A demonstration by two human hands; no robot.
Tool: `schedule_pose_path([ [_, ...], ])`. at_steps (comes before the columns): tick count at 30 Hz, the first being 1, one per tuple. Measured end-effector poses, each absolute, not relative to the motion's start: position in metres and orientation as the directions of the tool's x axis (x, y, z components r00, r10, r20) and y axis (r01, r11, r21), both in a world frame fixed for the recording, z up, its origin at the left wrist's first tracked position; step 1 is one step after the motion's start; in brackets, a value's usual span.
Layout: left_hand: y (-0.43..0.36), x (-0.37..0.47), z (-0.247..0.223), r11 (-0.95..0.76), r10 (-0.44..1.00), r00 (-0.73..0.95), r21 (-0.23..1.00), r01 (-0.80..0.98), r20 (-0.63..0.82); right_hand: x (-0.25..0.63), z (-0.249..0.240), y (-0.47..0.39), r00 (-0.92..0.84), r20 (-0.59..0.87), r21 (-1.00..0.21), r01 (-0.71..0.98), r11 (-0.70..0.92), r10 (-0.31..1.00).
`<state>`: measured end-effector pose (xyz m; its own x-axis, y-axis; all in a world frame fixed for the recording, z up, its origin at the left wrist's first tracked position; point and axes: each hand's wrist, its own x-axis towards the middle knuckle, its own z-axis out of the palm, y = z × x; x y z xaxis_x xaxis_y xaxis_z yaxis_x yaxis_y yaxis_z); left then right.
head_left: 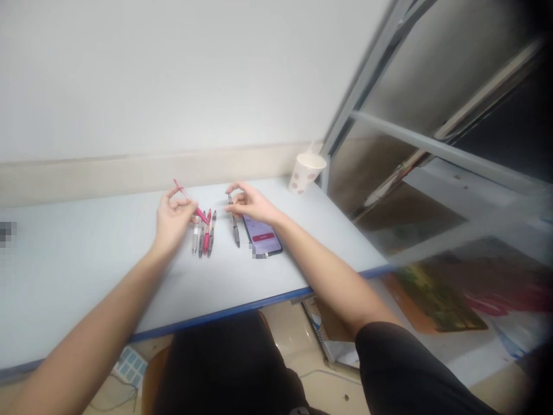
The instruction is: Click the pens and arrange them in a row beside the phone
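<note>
A pink pen (201, 215) is held slantwise between the fingers of my left hand (173, 218), its lower end over a row of pens. In that row, side by side, lie a white and grey pen (195, 237), a red-pink pen (206, 237) and dark grey pens (211, 237). To their right, my right hand (253, 204) has its thumb and fingers round the upper part of a grey pen (235, 230), whose tip points toward the table's front edge. Beside that pen, a phone (263, 236) with a lit screen lies partly beneath my right wrist.
The light table (108, 230) has a blue front edge and meets a wall at the back. A patterned paper cup (306, 173) with a straw stands at the back right corner, near a metal frame (371, 69). Boxes and papers lie below on the right.
</note>
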<state>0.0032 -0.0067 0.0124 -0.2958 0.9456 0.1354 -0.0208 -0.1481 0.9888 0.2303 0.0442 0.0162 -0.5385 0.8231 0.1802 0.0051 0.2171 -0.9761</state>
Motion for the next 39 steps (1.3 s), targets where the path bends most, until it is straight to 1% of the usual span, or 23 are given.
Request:
schedule_pose_path([
  [3, -0.007, 0.005, 0.013, -0.113, 0.955, -0.280, 0.993, -0.040, 0.097, 0.231, 0.013, 0.049, -0.543, 0.151, -0.975, 0.056, 0.215, 0.826],
  [5, -0.008, 0.006, 0.015, -0.099, 0.964, -0.252, 0.994, -0.046, 0.085, 0.233, 0.012, 0.053, -0.551, 0.134, -0.960, 0.134, 0.246, 0.824],
  [8, -0.009, 0.007, 0.016, -0.093, 0.975, -0.209, 0.994, -0.060, 0.079, 0.238, 0.011, 0.059, -0.562, 0.147, -0.891, 0.283, 0.356, 0.814],
  [11, -0.010, 0.009, 0.016, -0.087, 0.983, -0.167, 0.994, -0.060, 0.076, 0.242, 0.009, 0.064, -0.572, 0.159, -0.816, 0.382, 0.433, 0.804],
  [19, -0.012, 0.012, 0.016, -0.072, 0.991, -0.119, 0.997, -0.035, 0.068, 0.242, 0.003, 0.067, -0.591, 0.190, -0.689, 0.489, 0.535, 0.784],
  [21, -0.011, 0.010, 0.016, -0.086, 0.990, -0.115, 0.996, -0.028, 0.083, 0.243, 0.001, 0.070, -0.603, 0.204, -0.613, 0.536, 0.580, 0.772],
  [25, -0.005, 0.005, 0.012, -0.144, 0.981, -0.138, 0.989, -0.024, 0.140, 0.250, -0.002, 0.075, -0.656, 0.226, -0.390, 0.616, 0.684, 0.720],
  [27, -0.002, 0.002, 0.010, -0.168, 0.973, -0.164, 0.986, -0.015, 0.163, 0.252, -0.001, 0.075, -0.665, 0.246, -0.340, 0.622, 0.705, 0.705],
  [30, 0.002, -0.001, 0.009, -0.189, 0.962, -0.202, 0.982, -0.008, 0.184, 0.252, 0.005, 0.069, -0.698, 0.251, -0.332, 0.588, 0.737, 0.670],
  [32, 0.002, -0.001, 0.010, -0.201, 0.957, -0.216, 0.979, -0.021, 0.192, 0.251, 0.009, 0.064, -0.729, 0.195, -0.330, 0.581, 0.744, 0.656],
  [35, -0.001, 0.001, 0.012, -0.201, 0.960, -0.209, 0.979, -0.042, 0.189, 0.249, 0.016, 0.057, -0.734, 0.117, -0.312, 0.612, 0.727, 0.669],
  [37, -0.003, 0.003, 0.013, -0.171, 0.968, -0.194, 0.984, -0.049, 0.158, 0.249, 0.020, 0.053, -0.718, 0.135, -0.321, 0.620, 0.716, 0.683],
  [39, -0.005, 0.006, 0.014, -0.136, 0.974, -0.189, 0.989, -0.062, 0.122, 0.246, 0.024, 0.048, -0.678, 0.209, -0.367, 0.613, 0.699, 0.704],
])
